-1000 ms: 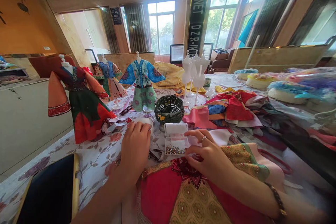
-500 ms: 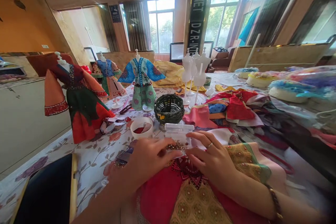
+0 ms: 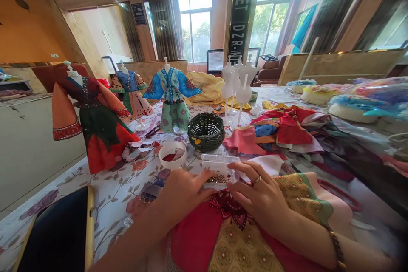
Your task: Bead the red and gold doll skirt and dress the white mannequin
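A small clear plastic box (image 3: 220, 162) with its lid raised lies between my hands, and tiny gold beads (image 3: 217, 177) are scattered inside it. The fingers of my left hand (image 3: 186, 189) grip the box's left end. At the right end, my right hand (image 3: 263, 193), with a ring on one finger, holds the box between its curled fingers. Just below is a red and gold patterned fabric piece (image 3: 237, 242) with a dark red pointed motif at its top. Part of that cloth is covered by my right hand and forearm.
Behind the box stand a dark woven basket (image 3: 206, 132) and a white tape roll (image 3: 172, 155). Dressed doll forms, including one in blue (image 3: 172, 89), stand at the back left. Bare white forms (image 3: 244, 89) and heaped fabric (image 3: 291, 129) are to the right. A tablet (image 3: 59, 229) lies front left.
The left fingers have shifted slightly off the beads, so more of the box's contents shows. Both hands stay at the box. The view has moved a little.
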Action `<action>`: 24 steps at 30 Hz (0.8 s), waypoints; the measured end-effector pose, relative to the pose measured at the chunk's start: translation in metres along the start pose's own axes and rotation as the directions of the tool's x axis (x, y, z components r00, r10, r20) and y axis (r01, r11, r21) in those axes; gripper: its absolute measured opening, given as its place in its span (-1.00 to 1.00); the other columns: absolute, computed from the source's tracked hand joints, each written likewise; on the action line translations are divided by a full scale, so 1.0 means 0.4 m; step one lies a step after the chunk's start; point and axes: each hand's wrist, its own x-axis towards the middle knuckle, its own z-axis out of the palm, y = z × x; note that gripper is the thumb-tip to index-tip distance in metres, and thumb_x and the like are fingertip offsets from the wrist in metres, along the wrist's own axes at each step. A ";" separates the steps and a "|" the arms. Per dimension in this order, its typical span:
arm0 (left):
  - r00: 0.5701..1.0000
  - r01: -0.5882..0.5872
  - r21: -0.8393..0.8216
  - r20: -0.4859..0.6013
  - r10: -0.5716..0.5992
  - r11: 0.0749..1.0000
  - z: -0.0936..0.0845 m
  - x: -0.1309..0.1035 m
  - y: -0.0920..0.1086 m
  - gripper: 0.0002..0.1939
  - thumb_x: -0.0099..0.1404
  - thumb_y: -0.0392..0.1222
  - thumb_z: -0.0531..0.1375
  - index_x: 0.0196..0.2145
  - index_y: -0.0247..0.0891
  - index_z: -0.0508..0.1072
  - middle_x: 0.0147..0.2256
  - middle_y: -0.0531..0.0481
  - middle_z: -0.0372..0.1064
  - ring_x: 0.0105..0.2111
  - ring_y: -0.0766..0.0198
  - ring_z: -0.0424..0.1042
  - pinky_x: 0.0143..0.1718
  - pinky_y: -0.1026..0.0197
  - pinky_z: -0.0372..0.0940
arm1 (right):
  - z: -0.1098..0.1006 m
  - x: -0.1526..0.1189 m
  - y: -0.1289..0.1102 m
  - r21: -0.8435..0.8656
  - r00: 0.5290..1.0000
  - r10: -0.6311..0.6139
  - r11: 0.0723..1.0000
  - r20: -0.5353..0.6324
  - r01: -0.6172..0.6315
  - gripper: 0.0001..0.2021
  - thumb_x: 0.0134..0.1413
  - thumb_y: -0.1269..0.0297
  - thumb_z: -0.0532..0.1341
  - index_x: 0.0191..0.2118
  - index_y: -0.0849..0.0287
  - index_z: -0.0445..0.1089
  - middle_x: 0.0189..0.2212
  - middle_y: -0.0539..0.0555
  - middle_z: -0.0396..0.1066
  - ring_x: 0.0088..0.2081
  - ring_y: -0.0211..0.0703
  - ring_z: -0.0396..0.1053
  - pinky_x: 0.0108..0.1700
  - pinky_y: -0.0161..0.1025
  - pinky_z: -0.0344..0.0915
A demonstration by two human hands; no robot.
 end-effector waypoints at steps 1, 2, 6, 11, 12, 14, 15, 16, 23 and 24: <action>1.000 0.005 -0.015 0.018 -0.004 1.000 0.001 -0.001 0.000 -0.73 0.27 0.02 0.12 -0.19 -0.17 0.44 -0.64 0.10 0.44 -0.63 0.27 0.44 -0.62 0.31 0.14 | 0.000 -0.001 0.000 -0.001 1.000 0.003 1.000 -0.004 -0.003 -0.84 0.15 0.39 0.14 -0.39 0.10 0.45 -0.06 0.14 0.37 -0.06 0.01 0.27 -0.10 -0.01 0.33; 0.999 0.009 -0.033 0.033 -0.008 0.999 0.001 -0.002 0.001 -0.74 0.26 0.00 0.14 -0.18 -0.17 0.44 -0.62 0.10 0.46 -0.61 0.26 0.46 -0.61 0.31 0.16 | 0.000 -0.001 0.000 -0.001 1.000 0.004 1.000 -0.005 -0.004 -0.84 0.15 0.39 0.15 -0.39 0.10 0.45 -0.06 0.14 0.37 -0.06 0.01 0.27 -0.10 -0.01 0.33; 0.998 0.017 -0.086 0.064 -0.011 0.996 0.004 -0.004 0.004 -0.78 0.22 -0.09 0.20 -0.19 -0.17 0.45 -0.53 0.06 0.52 -0.55 0.22 0.50 -0.57 0.29 0.22 | -0.003 0.000 -0.001 0.018 1.000 -0.007 1.000 -0.003 0.007 -0.82 0.16 0.41 0.13 -0.40 0.14 0.45 -0.07 0.16 0.38 -0.07 0.01 0.27 -0.11 -0.02 0.34; 0.993 0.024 -0.115 0.114 -0.011 0.993 0.008 -0.005 0.009 -0.82 0.25 -0.11 0.16 -0.20 -0.17 0.46 -0.51 0.06 0.53 -0.55 0.24 0.50 -0.56 0.30 0.23 | -0.005 -0.002 -0.003 0.008 0.999 -0.033 0.999 0.003 0.033 -0.81 0.17 0.41 0.11 -0.40 0.15 0.44 -0.08 0.17 0.39 -0.06 0.01 0.26 -0.09 -0.02 0.33; 0.993 0.024 -0.118 0.116 -0.010 0.993 0.009 -0.005 0.010 -0.82 0.27 -0.12 0.15 -0.21 -0.17 0.47 -0.53 0.06 0.53 -0.57 0.26 0.49 -0.57 0.31 0.22 | -0.005 -0.003 -0.003 0.001 0.999 -0.040 0.999 0.002 0.040 -0.81 0.17 0.42 0.11 -0.40 0.15 0.43 -0.09 0.16 0.39 -0.06 0.00 0.25 -0.08 -0.02 0.33; 0.993 0.031 -0.121 0.120 -0.017 0.992 0.009 -0.004 0.011 -0.83 0.28 -0.12 0.13 -0.23 -0.16 0.48 -0.53 0.07 0.52 -0.58 0.28 0.49 -0.58 0.32 0.21 | -0.003 -0.005 -0.003 -0.010 0.999 -0.045 0.999 -0.002 0.045 -0.83 0.16 0.42 0.12 -0.40 0.14 0.42 -0.08 0.15 0.39 -0.05 0.00 0.25 -0.07 -0.03 0.32; 0.992 0.038 -0.119 0.124 -0.023 0.992 0.008 -0.004 0.012 -0.83 0.28 -0.12 0.12 -0.23 -0.16 0.48 -0.53 0.07 0.53 -0.58 0.28 0.49 -0.57 0.33 0.22 | -0.002 -0.006 -0.002 -0.011 0.999 -0.045 0.999 -0.002 0.045 -0.83 0.16 0.42 0.13 -0.40 0.14 0.42 -0.07 0.15 0.39 -0.05 -0.01 0.24 -0.06 -0.03 0.32; 0.991 0.044 -0.116 0.128 -0.029 0.992 0.008 -0.003 0.012 -0.83 0.28 -0.12 0.12 -0.24 -0.17 0.48 -0.52 0.07 0.53 -0.57 0.28 0.49 -0.57 0.33 0.22 | -0.002 -0.006 -0.002 -0.010 0.999 -0.044 0.999 -0.003 0.044 -0.84 0.16 0.42 0.13 -0.41 0.14 0.41 -0.07 0.14 0.38 -0.04 -0.01 0.24 -0.06 -0.04 0.32; 0.979 0.109 -0.163 0.188 -0.077 0.981 0.007 -0.001 0.015 -0.86 0.24 -0.18 0.18 -0.25 -0.17 0.49 -0.53 0.08 0.52 -0.58 0.27 0.48 -0.56 0.32 0.23 | -0.003 -0.003 -0.004 -0.016 0.999 -0.043 0.999 0.003 0.043 -0.84 0.17 0.41 0.12 -0.40 0.12 0.41 -0.06 0.12 0.36 -0.05 -0.02 0.23 -0.06 -0.07 0.32; 0.976 0.125 -0.180 0.201 -0.088 0.976 0.006 -0.001 0.016 -0.86 0.23 -0.19 0.18 -0.25 -0.17 0.49 -0.52 0.07 0.53 -0.57 0.26 0.49 -0.55 0.32 0.24 | -0.002 -0.004 -0.005 -0.018 0.999 -0.044 0.999 -0.002 0.044 -0.84 0.17 0.41 0.13 -0.40 0.13 0.41 -0.06 0.12 0.36 -0.05 -0.02 0.23 -0.07 -0.07 0.32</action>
